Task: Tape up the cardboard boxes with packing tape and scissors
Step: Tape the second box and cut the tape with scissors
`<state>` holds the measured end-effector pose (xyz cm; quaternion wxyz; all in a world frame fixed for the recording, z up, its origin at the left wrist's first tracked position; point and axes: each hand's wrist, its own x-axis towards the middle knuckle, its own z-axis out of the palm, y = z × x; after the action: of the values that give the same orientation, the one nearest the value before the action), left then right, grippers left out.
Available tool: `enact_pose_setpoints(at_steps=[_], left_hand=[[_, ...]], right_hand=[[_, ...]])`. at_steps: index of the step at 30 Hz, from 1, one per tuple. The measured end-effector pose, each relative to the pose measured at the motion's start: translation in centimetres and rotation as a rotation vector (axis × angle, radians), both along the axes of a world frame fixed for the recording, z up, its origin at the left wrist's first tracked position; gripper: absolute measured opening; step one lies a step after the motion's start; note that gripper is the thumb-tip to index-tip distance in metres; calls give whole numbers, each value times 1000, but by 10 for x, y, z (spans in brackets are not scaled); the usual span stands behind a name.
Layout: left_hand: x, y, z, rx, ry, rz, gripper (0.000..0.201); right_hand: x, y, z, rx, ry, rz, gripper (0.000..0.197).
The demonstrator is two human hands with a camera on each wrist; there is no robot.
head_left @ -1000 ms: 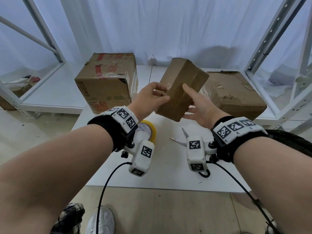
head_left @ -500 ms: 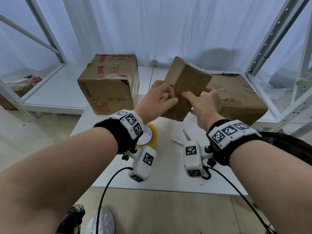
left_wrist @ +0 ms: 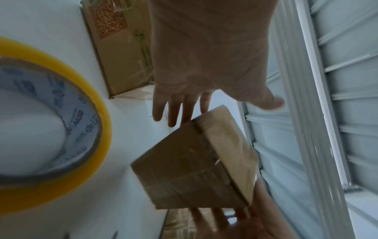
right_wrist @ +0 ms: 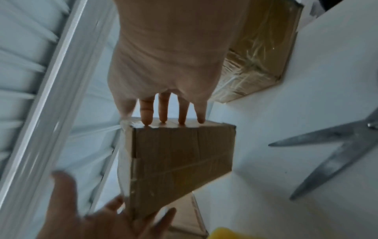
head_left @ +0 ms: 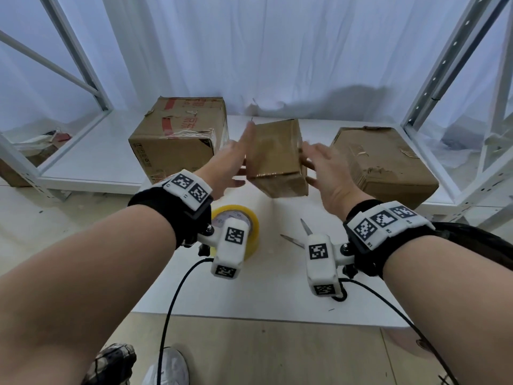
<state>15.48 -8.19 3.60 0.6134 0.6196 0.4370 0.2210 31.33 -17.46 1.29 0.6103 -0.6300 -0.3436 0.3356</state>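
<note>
- White table (head_left: 277, 287): work surface bearing the tools; behind it a lower white shelf carries two boxes.
- Large cardboard box (head_left: 177, 140), rear left: cube-shaped, red print on top, torn clear tape across its upper edge, a printed code on one side (left_wrist: 110, 19).
- Flat cardboard box (head_left: 383, 159), rear right: low and wide, top creased and torn, wrapped in wrinkled clear tape (right_wrist: 257, 53).
- Small cardboard box (head_left: 277, 159): plain brown, oblong, held in the air above the table between the two rear boxes; glossy clear tape covers its top and seams, and a loose film edge shows at one corner (right_wrist: 124, 127).
- Left hand (head_left: 230, 165): fingers straight and spread, palm flat against the box's left side; not curled round it.
- Right hand (head_left: 324, 173): fingers extended, fingertips (right_wrist: 163, 118) pressing the box's right side; the box is carried by pressure between the two flat hands.
- Roll of packing tape (head_left: 249, 218): yellow, with a printed core (left_wrist: 51, 113), lying flat on the table beneath the left wrist.
- Scissors (right_wrist: 335, 145): steel blades apart, lying on the table beneath the right wrist; handles hidden.
</note>
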Motion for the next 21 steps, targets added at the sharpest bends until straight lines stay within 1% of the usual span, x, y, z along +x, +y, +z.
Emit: enact_pose_setpoints(at_steps=[2, 3, 5, 7, 8, 10, 11, 12, 14, 16, 17, 18, 20, 21], left_hand=[[-1, 1, -4, 62, 51, -21, 70], [-1, 0, -7, 93, 53, -31, 79], [-2, 2, -14, 196, 61, -73, 107], [-3, 4, -18, 318, 126, -123, 127], [-4, 4, -20, 353, 165, -133, 129], [-5, 5, -22, 368, 223, -129, 121], [-5, 4, -22, 375, 237, -123, 112], [-6, 4, -22, 371, 218, -112, 102], [-7, 6, -22, 263, 96, -71, 81], [-9, 6, -18, 131, -55, -34, 73], [-9, 6, -17, 82, -108, -23, 73], [-10, 5, -16, 45, -152, -19, 73], [-11, 4, -15, -23, -219, -14, 73], [-11, 4, -15, -52, -249, -13, 71]], right_hand=[[-7, 0, -2, 58, -172, 22, 14], [-8, 1, -4, 74, -246, 44, 12], [-11, 2, -6, 84, -389, 77, 36], [-12, 2, -7, 81, -463, 94, 55], [-11, 2, -8, 68, -485, 111, 60], [-9, 0, -9, 28, -488, 179, 61], [-7, -1, -9, 7, -470, 195, 58], [-4, -2, -8, 3, -445, 171, 55], [7, -2, -9, -17, -412, 0, 50], [21, -3, -9, -74, -365, -160, 46], [27, -5, -8, -94, -290, -182, 49], [30, -6, -7, -102, -158, -167, 55], [35, -8, -6, -102, 92, -113, 74], [35, -9, -5, -120, 153, -87, 76]])
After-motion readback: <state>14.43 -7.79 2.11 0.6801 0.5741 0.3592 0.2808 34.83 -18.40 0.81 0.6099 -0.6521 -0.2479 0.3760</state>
